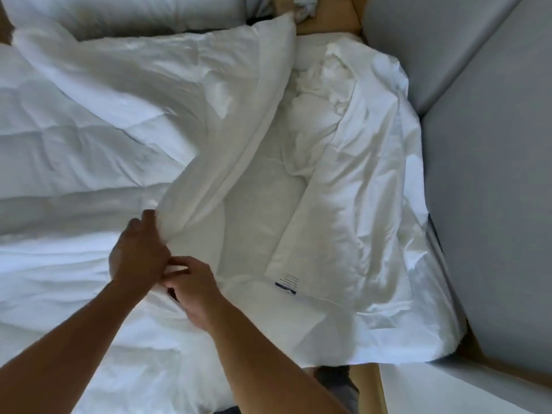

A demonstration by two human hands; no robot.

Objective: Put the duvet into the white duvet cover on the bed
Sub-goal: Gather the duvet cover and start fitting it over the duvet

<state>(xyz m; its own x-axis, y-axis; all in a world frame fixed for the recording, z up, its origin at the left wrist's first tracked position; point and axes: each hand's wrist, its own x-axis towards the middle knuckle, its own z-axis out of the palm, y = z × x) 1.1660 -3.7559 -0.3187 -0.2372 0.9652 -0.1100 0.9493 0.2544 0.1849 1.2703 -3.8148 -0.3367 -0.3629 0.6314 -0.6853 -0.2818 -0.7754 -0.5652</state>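
Observation:
A thick white quilted duvet (89, 138) lies spread over the bed, one edge folded up in a long ridge toward the middle. The thin, wrinkled white duvet cover (367, 180) lies bunched on the right side, with a small blue-printed label (286, 282) near its lower edge. My left hand (137, 252) grips a fold of the white fabric at the low end of the ridge. Right beside it, my right hand (194, 291) pinches the same bunch of fabric. Both hands touch each other. Which layer each hand holds cannot be told.
A white pillow (128, 13) lies at the head of the bed, top left. Grey padded wall panels (484, 121) run along the right side. A wooden bed frame edge (367, 389) shows at the bottom right and top centre.

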